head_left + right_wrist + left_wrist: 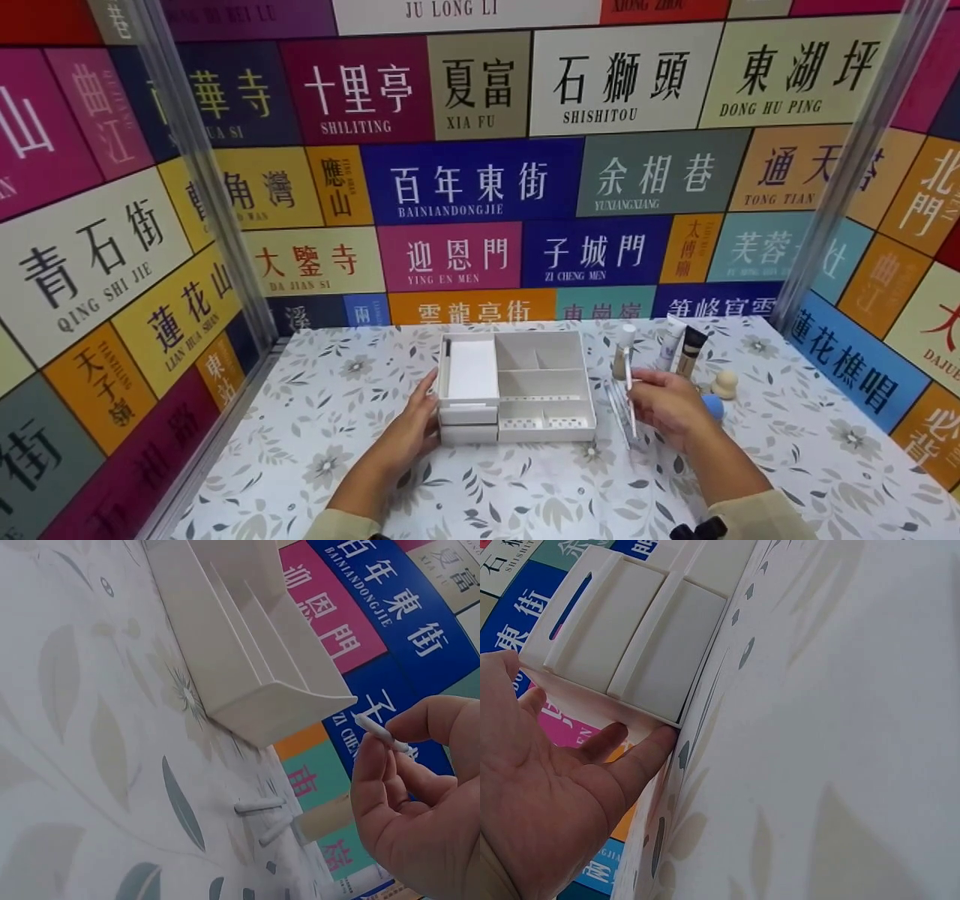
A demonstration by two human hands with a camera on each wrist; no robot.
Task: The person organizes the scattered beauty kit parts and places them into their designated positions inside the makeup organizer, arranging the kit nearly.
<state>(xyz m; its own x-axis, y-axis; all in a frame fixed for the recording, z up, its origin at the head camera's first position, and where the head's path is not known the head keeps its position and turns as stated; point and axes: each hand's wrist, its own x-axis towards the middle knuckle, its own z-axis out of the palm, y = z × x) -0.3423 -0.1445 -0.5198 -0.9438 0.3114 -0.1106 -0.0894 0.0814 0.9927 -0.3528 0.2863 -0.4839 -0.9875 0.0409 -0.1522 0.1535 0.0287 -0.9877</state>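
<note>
A white desktop organizer (540, 351) with compartments and small drawers stands on the patterned table. My left hand (417, 426) rests against its left side; in the left wrist view, extended fingers touch the side wall beside the drawers (671, 649). To the right of the organizer, my right hand (667, 405) pinches a slim white stick (382, 733) between thumb and fingers, raised off the table. Similar white sticks (260, 805) lie on the tabletop beneath it. Whether they are pens or brushes I cannot tell.
Behind my right hand stand a bottle with a white cap (624, 352), a white tube (670, 341) and a black-capped tan tube (691, 351). A beige sponge (724, 385) and a blue round item (713, 406) sit further right. Sign-covered panels (480, 180) surround the table.
</note>
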